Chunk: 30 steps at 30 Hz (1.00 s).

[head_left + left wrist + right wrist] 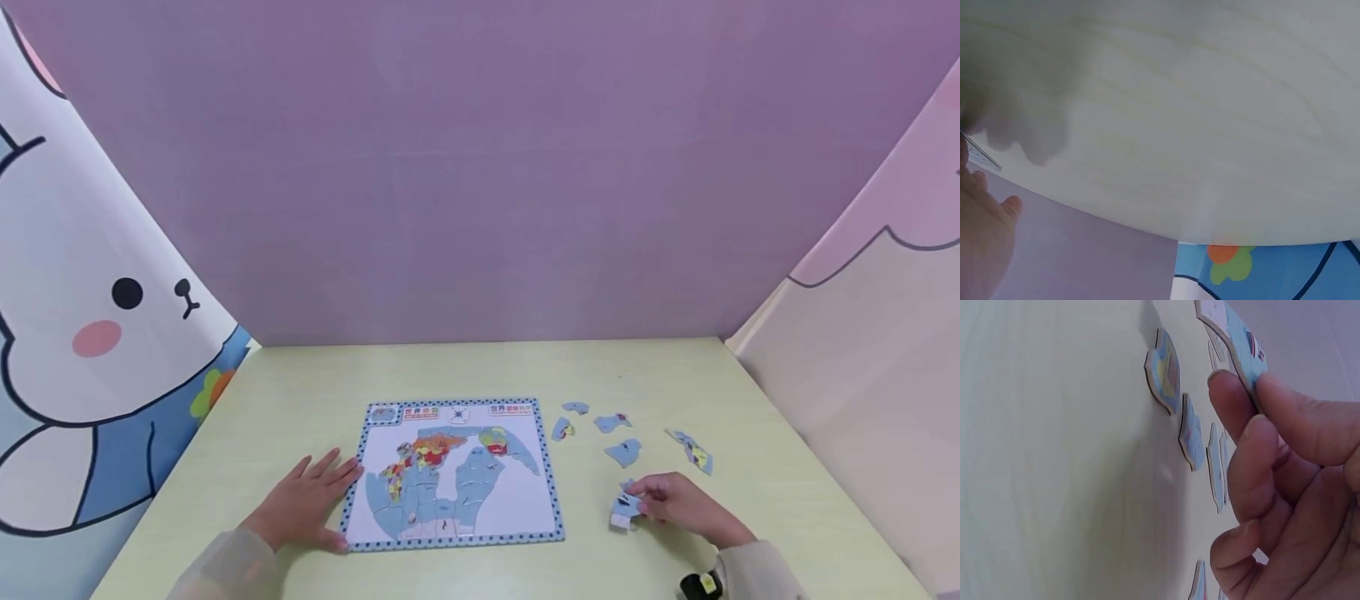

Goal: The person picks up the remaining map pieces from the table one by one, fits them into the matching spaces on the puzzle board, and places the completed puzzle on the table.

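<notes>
A world-map jigsaw board (517, 504) with a dotted blue border lies on the table, partly filled with blue and coloured pieces. My left hand (303, 504) rests at its left edge, fingers spread, fingertips at the border. To the right of the board, my right hand (678, 507) pinches a blue-and-white puzzle piece (1244, 347) between thumb and fingers, tilted above the table. Behind that piece, the edge of another one shows in the right wrist view. In the left wrist view only part of the left hand (985, 231) appears, at the left side.
Several loose puzzle pieces lie right of the board, among them a blue piece (624, 452) and a blue-and-yellow piece (693, 452). The pale table (450, 371) ends at a purple backdrop (480, 208). Cartoon-printed panels (112, 392) flank the left and right sides.
</notes>
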{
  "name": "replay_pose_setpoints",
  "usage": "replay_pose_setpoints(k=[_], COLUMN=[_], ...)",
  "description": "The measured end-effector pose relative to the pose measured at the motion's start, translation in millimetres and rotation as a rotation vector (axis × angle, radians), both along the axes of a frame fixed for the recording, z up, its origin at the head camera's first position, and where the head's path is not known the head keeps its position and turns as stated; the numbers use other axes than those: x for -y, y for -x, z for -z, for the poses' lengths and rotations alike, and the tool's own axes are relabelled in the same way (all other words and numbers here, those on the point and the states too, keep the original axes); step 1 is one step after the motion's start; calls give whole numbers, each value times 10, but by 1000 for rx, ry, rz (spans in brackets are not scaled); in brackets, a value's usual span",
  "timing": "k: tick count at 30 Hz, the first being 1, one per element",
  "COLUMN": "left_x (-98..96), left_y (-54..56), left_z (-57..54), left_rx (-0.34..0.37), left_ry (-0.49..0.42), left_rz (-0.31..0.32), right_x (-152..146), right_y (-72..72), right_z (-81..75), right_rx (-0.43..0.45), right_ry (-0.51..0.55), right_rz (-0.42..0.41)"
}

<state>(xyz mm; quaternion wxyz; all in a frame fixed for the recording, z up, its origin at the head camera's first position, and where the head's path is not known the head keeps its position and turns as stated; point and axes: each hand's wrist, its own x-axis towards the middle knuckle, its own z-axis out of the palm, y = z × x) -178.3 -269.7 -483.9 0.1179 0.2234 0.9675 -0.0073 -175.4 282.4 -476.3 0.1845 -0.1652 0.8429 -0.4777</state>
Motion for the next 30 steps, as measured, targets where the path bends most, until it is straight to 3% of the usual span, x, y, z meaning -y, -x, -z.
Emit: replay_pose_setpoints(k=[11,22,30], left_x=[24,52,51], left_y=[-14,-5,20], left_z=[19,52,73], left_rx=[-17,-39,-54], left_ry=[-9,-9,-4], left_rz=[23,48,61], right_x=[218,334,456], right_y=[5,12,25], right_z=[-38,-43,-22], right_rx=[-13,100,124], right_ry=[-15,16,59], right_rz=[15,139,150])
